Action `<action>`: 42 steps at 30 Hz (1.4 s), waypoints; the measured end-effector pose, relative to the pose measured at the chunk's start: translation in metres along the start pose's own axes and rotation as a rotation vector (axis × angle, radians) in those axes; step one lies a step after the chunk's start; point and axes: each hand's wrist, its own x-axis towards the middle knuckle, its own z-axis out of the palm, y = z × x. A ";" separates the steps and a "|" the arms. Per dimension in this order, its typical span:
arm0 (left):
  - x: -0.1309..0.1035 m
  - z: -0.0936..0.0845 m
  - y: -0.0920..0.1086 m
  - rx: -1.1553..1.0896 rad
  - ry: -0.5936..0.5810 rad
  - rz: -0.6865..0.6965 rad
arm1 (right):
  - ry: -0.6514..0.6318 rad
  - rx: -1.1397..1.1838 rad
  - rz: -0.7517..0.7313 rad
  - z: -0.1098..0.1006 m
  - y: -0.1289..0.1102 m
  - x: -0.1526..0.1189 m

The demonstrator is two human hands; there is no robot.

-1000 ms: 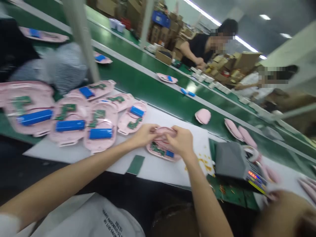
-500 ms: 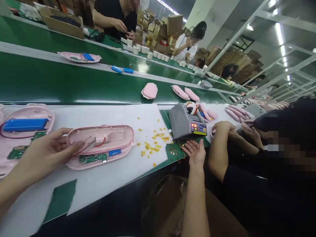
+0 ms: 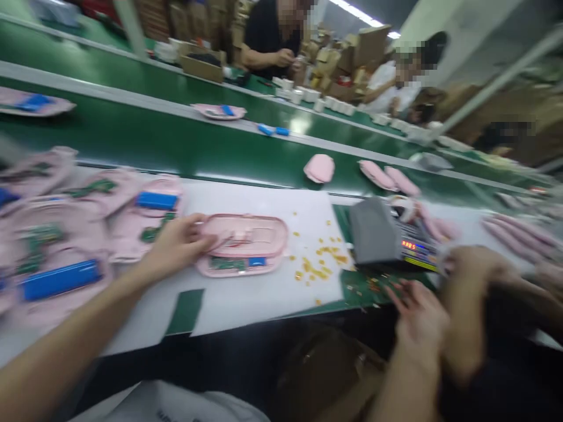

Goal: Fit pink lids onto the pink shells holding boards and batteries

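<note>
My left hand (image 3: 182, 241) grips the left end of a pink plastic casing (image 3: 246, 266), thumb over its rim. The casing has two shells, one tilted up behind the other; inside are a small green circuit board, a blue battery part and thin wires. My right hand (image 3: 420, 310) is blurred, palm up at the table's front edge, with fingers apart and nothing visible in them. Just beyond it stands a grey tape dispenser (image 3: 373, 231) with a red lit display. Small yellow tape pieces (image 3: 319, 266) lie scattered between the casing and the dispenser.
Several open pink casings with blue batteries (image 3: 61, 280) crowd the left. Closed pink casings (image 3: 319, 169) sit on the green belt (image 3: 264, 158) behind. A co-worker's arm (image 3: 468, 305) is close on my right. White foam sheet (image 3: 237, 308) covers the tabletop.
The view has swung left, bringing more open casings into sight. My left hand still holds the casing. My right hand's fingers, spread before, are now more bent and lower beside the dispenser.
</note>
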 end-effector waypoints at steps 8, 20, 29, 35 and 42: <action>-0.003 0.001 -0.008 -0.466 -0.106 -0.100 | -1.093 -0.327 -0.909 0.164 -0.055 -0.129; -0.001 0.005 -0.025 -0.459 -0.062 0.065 | -1.187 -0.835 -1.415 0.228 -0.022 -0.152; -0.010 0.003 -0.019 -0.294 0.009 0.050 | -1.208 -1.004 -0.796 0.245 -0.051 -0.133; -0.019 0.000 -0.017 0.012 -0.163 0.343 | -1.121 -0.698 -1.336 0.186 -0.032 -0.132; -0.054 -0.080 0.006 0.580 -0.321 0.538 | -1.225 -0.754 -1.521 0.156 0.032 -0.135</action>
